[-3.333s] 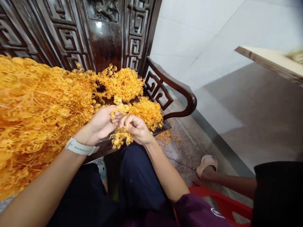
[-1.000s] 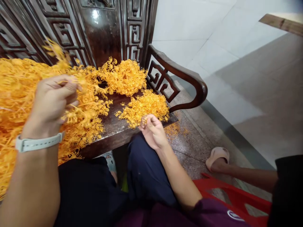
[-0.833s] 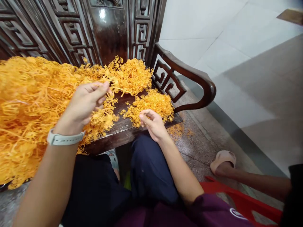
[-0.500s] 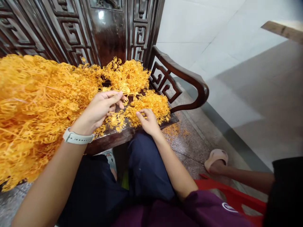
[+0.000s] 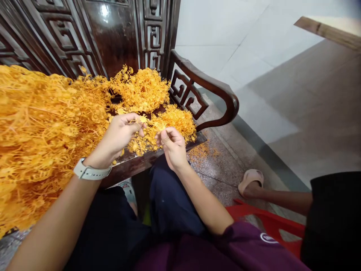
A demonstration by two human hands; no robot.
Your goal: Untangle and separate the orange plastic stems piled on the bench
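My left hand [image 5: 122,131], with a pale watch on its wrist, pinches a small orange plastic flower piece [image 5: 143,119] between thumb and fingers. Close to its right, my right hand [image 5: 173,146] has its fingers curled and its thumb against them; what lies in that pinch blends with the orange behind. Both hands are above the front edge of a dark wooden bench [image 5: 135,165]. Just beyond my right hand lies a small heap of orange plastic flowers [image 5: 180,120]. A few loose pieces [image 5: 137,146] rest on the seat between my hands.
A large mass of orange plastic flowers [image 5: 50,131] covers the bench on the left, and another heap [image 5: 146,88] sits against the backrest. The curved armrest [image 5: 220,88] bounds the right end. Orange bits [image 5: 200,150] lie on the floor. Another person's foot [image 5: 251,184] is beside a red stool [image 5: 270,218].
My right hand has risen, moved closer to my left hand and curled its fingers. My left hand has lowered slightly, still pinching an orange piece. The whole view has shifted a little.
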